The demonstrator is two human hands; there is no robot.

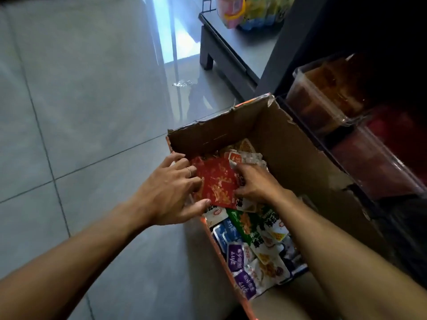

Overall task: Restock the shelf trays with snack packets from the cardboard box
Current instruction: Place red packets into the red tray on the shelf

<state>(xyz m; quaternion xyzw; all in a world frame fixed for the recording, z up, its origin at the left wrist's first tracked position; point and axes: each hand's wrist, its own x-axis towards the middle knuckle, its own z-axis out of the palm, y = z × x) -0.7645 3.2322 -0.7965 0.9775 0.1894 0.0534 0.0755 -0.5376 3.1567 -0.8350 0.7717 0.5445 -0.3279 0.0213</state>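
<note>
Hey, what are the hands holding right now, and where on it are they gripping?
Both hands hold the red packet over the cardboard box: the left hand grips its left edge, thumb at the lower corner; the right hand pinches its right edge.

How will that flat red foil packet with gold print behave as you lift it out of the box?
The flat red foil packet with gold print looks thin, so probably light and floppy. Its glossy film may slip; the left hand and right hand both pinch its edges.
</note>
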